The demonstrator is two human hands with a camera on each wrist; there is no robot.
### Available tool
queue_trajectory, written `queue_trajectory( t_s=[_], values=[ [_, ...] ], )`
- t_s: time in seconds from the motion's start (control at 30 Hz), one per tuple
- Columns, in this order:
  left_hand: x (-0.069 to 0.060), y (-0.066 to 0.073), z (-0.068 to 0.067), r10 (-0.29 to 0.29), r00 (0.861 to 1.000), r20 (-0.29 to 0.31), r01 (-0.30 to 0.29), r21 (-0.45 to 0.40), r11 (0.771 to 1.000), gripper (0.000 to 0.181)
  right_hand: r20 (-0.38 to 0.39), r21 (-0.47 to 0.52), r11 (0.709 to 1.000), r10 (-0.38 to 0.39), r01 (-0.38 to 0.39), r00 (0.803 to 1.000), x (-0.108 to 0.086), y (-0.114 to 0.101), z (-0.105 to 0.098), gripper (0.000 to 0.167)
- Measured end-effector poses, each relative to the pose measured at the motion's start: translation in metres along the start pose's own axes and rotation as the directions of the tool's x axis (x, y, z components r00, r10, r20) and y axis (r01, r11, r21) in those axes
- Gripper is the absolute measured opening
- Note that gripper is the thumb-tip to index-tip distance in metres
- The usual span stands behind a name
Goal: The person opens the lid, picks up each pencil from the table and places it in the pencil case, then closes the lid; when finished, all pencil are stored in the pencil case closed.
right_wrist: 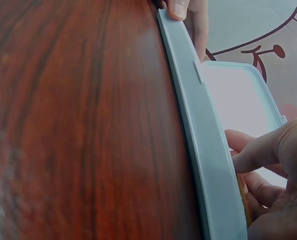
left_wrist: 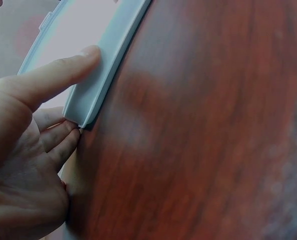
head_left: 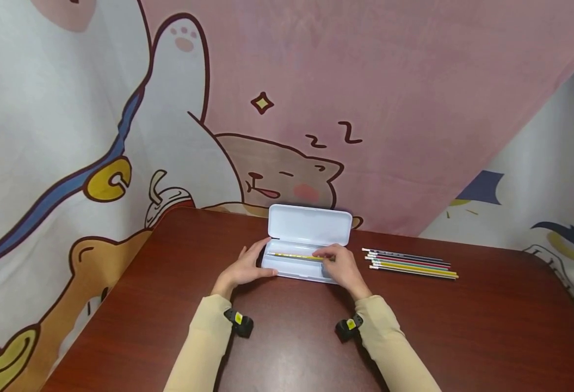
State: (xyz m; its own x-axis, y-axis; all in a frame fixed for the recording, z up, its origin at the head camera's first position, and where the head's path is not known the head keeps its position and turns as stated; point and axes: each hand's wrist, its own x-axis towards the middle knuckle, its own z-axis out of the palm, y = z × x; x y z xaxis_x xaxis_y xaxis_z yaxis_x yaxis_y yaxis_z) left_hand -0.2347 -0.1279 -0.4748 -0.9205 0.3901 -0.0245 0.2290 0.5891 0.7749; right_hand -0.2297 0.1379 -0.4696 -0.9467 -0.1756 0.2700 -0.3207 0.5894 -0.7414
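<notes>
A white pencil case (head_left: 296, 268) lies open on the table with its lid (head_left: 310, 224) tilted up at the back. My left hand (head_left: 245, 268) holds the case's left end, thumb on the front rim and fingers around the side; the left wrist view shows this thumb (left_wrist: 71, 72) on the white edge. Inside the case, my right hand (head_left: 340, 267) pinches a yellow pencil (head_left: 291, 256) near its right end. The pencil lies lengthwise over the case floor. In the right wrist view, curled fingers (right_wrist: 258, 155) partly hide it behind the front wall (right_wrist: 206, 135).
Several pencils (head_left: 409, 263), dark, red, yellow and other colours, lie side by side on the brown table (head_left: 287, 343) to the right of the case. A cartoon-printed cloth (head_left: 414, 109) hangs behind the table. Each wrist wears a small black camera (head_left: 347, 328).
</notes>
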Motion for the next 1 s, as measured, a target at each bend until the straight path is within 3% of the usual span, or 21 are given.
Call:
queue_trajectory(
  t_s=[0.3, 0.67, 0.8, 1.0],
  values=[
    [0.000, 0.001, 0.001, 0.001, 1.000, -0.010, -0.001, -0.003, 1.000, 0.088, 0.018, 0.004, 0.999, 0.034, -0.034, 0.999, 0.001, -0.001, 0.003, 0.025],
    [-0.002, 0.002, 0.000, -0.005, 1.000, -0.007, 0.005, -0.015, 1.000, 0.088, 0.017, 0.009, 1.000, 0.014, -0.014, 1.000, 0.001, 0.000, 0.004, 0.023],
    [-0.003, 0.001, 0.000, 0.012, 1.000, -0.016, -0.012, 0.004, 1.000, 0.088, 0.017, 0.038, 0.999, 0.022, -0.023, 1.000, -0.002, -0.001, -0.002, 0.020],
    [-0.002, 0.000, 0.001, 0.019, 1.000, -0.017, -0.020, -0.010, 1.000, 0.087, -0.056, 0.101, 0.992, 0.086, -0.080, 0.995, -0.013, 0.001, -0.020, 0.019]
  ],
)
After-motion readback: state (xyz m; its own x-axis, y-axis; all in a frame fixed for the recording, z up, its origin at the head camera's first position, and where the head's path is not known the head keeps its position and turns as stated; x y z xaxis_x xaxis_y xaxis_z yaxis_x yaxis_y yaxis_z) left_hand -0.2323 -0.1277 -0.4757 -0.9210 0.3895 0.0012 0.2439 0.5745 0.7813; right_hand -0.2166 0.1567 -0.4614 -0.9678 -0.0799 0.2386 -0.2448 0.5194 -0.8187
